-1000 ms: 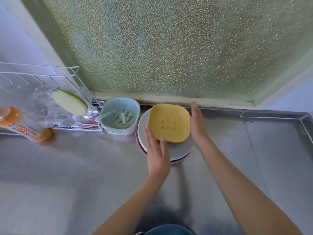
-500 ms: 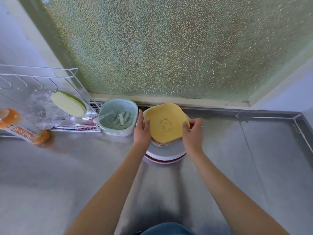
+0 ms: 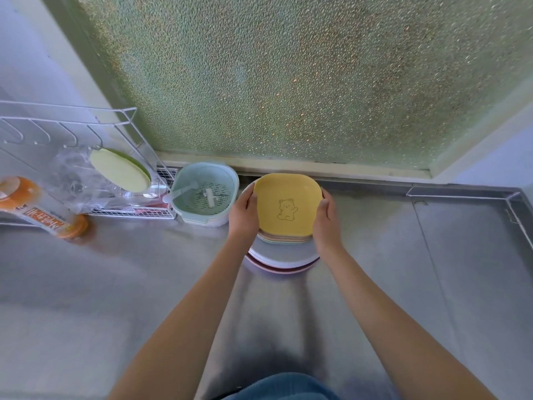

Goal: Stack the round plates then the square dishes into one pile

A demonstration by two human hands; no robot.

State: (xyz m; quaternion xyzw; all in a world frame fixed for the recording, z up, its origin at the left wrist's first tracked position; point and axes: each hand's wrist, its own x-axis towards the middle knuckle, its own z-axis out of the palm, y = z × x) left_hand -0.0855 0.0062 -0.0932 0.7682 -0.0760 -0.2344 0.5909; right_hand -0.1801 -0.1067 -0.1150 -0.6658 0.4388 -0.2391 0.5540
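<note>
The step in hand looks like the last one: the stack of square dishes is held over, or just settling onto, the round plates, and whether it already rests there cannot be told. The left hand curls round the stack's left edge, thumb over the rim, and the right hand grips the right edge the same way.

The next move, as I judge it, calls for squaring the stack over the middle of the plates and then letting go with both hands at once, so nothing tips.

The top dish is yellow, square with rounded corners, and carries a small outline drawing of a bear (it faces the camera upright). Below it, thin coloured edges of more dishes show at the near side. The plates beneath are white on top with a pink one at the bottom.

The pile stands on the steel desk near the frosted window, just right of a pale blue colander basket.
</note>
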